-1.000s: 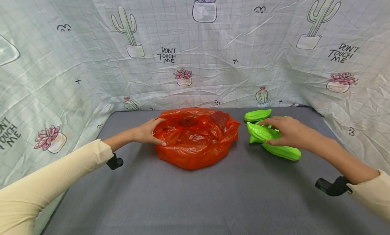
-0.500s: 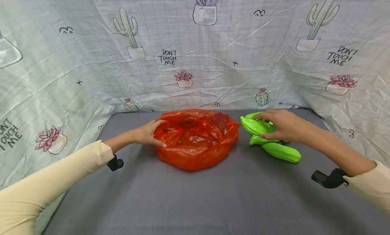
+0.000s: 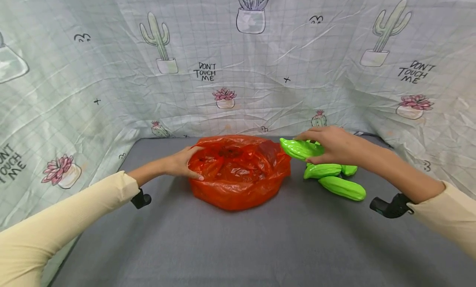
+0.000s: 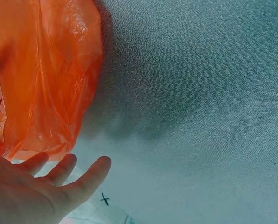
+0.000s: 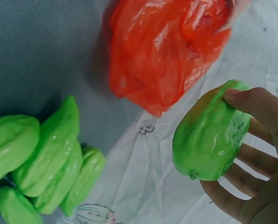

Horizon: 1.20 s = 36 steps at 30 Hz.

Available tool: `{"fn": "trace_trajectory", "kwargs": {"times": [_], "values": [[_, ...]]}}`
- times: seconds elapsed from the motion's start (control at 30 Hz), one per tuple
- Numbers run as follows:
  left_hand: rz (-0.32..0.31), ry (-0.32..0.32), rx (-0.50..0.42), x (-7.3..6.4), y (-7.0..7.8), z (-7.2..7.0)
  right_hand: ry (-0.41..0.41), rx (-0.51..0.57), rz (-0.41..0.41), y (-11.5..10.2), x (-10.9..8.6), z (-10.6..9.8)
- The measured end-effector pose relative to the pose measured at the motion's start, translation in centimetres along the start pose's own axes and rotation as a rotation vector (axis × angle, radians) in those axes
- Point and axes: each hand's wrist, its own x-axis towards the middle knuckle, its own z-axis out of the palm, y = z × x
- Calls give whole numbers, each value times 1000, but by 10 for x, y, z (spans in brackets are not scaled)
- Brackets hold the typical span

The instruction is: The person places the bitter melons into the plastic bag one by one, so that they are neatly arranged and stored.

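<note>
R hand [image 3: 332, 145] grips green fruit [image 3: 300, 149]; L hand [image 3: 179, 161], fingers spread, touches red plastic bag [image 3: 235, 194] betw. hands. Fruit tip could snag rim [image 3: 284, 162] nearest R hand if carried too low.

A green vegetable [image 3: 299, 149] hovers near a red bag [image 3: 234, 194].

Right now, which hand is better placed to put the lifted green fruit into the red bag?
Probably the right hand: it grips the green fruit near the red bag, while the left hand is at its opposite side.
</note>
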Motion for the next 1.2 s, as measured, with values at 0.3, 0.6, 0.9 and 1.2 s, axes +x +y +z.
{"fn": "trace_trajectory", "kwargs": {"times": [0.3,0.6,0.9,1.2], "values": [[-3,-6,-10,1,1,2,-18,-32,-57,-8,21,-5],[1,5,5,2,0,2,-71,32,-111,-14,38,3],[19,30,1,4,0,1,-88,19,-122,-13,51,-1],[5,23,-5,0,-1,3,-109,20,-174,-17,70,3]]}}
